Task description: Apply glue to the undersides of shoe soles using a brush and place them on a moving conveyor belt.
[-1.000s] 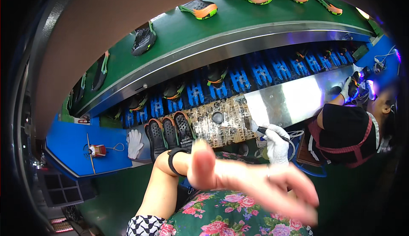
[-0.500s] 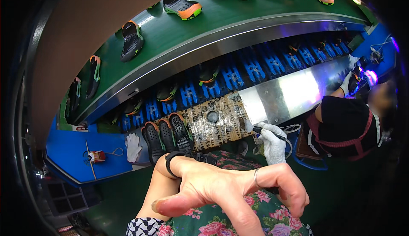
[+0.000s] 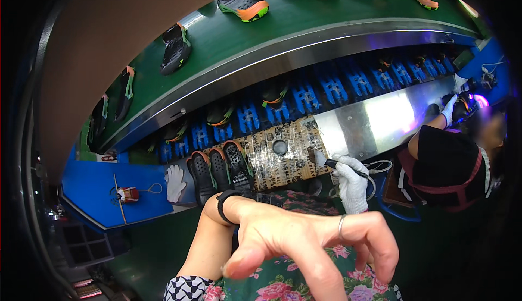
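Note:
My bare left hand (image 3: 296, 230), with a ring and a black wristband, is raised close to the camera. Its thumb and fingers are spread and curved, with nothing between them. A knitted white glove covers my right hand (image 3: 353, 187), which grips a slim black-handled tool (image 3: 330, 163) with a pale, flat tip. Whether that tip is a brush or a blade I cannot tell. It points at the right end of a taped cardboard sheet (image 3: 261, 165) on the bench. Left of the sheet, three black clogs (image 3: 219, 170) with orange-green trim stand side by side.
Behind the bench runs a row of blue holders (image 3: 304, 97), some carrying clogs. Beyond a metal rail (image 3: 239, 81), more clogs lie on a green belt (image 3: 217, 45). A loose white glove (image 3: 175, 183) is at left. At right, a co-worker (image 3: 440, 149) handles a shoe.
The bench and shoes have shifted slightly right in the picture. My left hand's fingers have moved a little; my right hand still holds the black-handled tool near the cardboard.

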